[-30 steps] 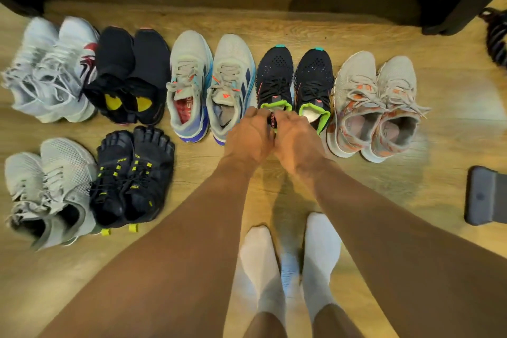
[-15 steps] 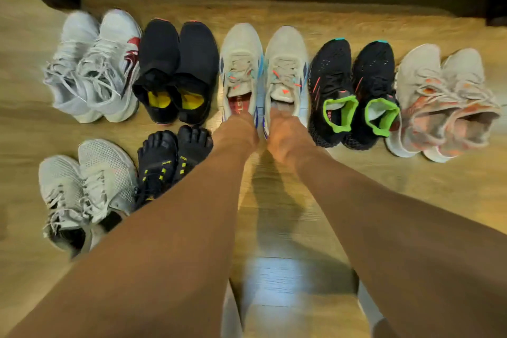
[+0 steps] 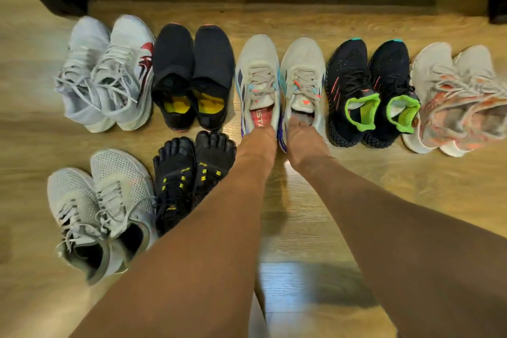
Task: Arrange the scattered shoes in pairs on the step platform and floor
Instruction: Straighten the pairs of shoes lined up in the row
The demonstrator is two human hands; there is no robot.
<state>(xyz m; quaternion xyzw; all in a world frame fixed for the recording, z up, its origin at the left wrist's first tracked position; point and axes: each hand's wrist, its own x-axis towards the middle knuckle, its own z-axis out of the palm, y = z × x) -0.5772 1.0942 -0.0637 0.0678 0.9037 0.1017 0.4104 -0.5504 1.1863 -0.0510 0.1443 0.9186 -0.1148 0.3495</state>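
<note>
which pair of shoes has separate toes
The black pair with yellow accents in the near row, right of the grey mesh pair. Each toe has its own pocket; every other pair has a rounded toe box.

Bare wooden floor [image 3: 356, 195] lies open below the black-and-green pair [image 3: 373, 93]; toe shoes [image 3: 192, 173] crowd the left.

Single view — the camera on my head, looking forward and steeply down at the wooden floor [image 3: 384, 200] from standing height. My two forearms enter from the lower edge and run up to mid-frame, where my left hand [image 3: 259, 143] and right hand [image 3: 304, 143] appear near the centre. The wide lens bends the shoe rows [image 3: 279, 85] outward toward the sides. Top edge: dark furniture, probably — too dim to tell. The right margin is blurred.
</note>
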